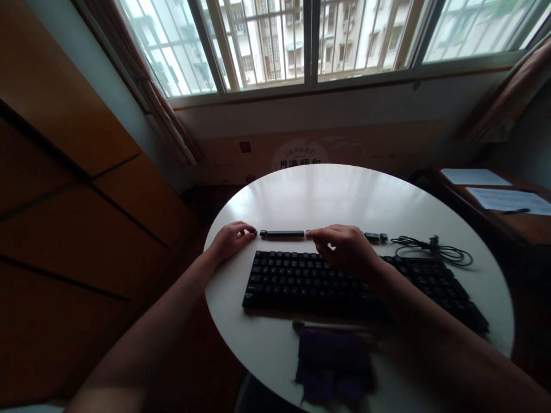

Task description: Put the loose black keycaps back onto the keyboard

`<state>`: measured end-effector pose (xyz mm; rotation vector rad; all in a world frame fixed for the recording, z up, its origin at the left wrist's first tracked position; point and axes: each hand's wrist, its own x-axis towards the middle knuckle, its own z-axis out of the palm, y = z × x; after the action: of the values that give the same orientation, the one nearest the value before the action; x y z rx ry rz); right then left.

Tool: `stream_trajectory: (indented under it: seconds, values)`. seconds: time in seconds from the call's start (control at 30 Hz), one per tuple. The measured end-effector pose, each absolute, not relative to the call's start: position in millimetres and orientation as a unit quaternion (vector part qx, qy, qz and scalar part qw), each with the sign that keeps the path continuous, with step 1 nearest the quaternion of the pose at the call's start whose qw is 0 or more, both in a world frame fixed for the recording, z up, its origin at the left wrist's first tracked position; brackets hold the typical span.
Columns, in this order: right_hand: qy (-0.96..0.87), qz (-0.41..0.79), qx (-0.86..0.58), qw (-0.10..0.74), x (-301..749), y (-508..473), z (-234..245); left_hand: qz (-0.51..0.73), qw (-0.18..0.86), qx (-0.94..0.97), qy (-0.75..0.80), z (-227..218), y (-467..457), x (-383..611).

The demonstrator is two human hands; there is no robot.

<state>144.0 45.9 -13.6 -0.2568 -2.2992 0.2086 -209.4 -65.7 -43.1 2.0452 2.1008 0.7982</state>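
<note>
A round white table [301, 195] stands below a barred window [310, 40], and a black full-size computer keyboard [301, 281] lies across its middle, its long side parallel to the near edge of the tabletop. Behind the keyboard, toward the far edge, a row of loose black keycaps lies in a line. It runs from a small black keycap [254, 232] at the left end, through a long black bar-shaped keycap [282, 233], to a pair of short black keycaps [376, 236] at the right end. The left hand [230, 240] rests near the left edge of the tabletop with its fingers curled in. The tips of thumb and forefinger meet at the small black keycap, but it does not show whether they grip it or only touch it. The right hand [344, 249] hovers palm down over the rear rows of the keyboard, its fingers loosely spread and pointing left. Their tips are just beside the right end of the long black bar-shaped keycap, with nothing visibly held. A thin black cable [434, 249] lies coiled near the right edge. At the near edge a crumpled purple cloth [331, 364] lies just in front of the keyboard, with a thin dark rod [327, 327] between them. To the right, well apart from the table, a brown side desk [529, 226] carries white paper sheets [503, 198].
</note>
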Motion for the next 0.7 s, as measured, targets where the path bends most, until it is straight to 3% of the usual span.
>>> stream_trajectory:
  seconds: [0.3, 0.5, 0.7]
  values:
    - [-0.907, 0.091, -0.109, 0.396, 145, 46, -15, 0.425, 0.022, 0.626, 0.653, -27, -125, -168]
    - [-0.910, 0.122, -0.124, 0.375, 143, 45, -17, 0.352, 0.040, 0.720, 0.597, -13, -190, -112]
    - [-0.911, 0.134, -0.144, 0.362, 143, 44, -21, 0.318, -0.001, 0.727, 0.608, -28, -201, -97]
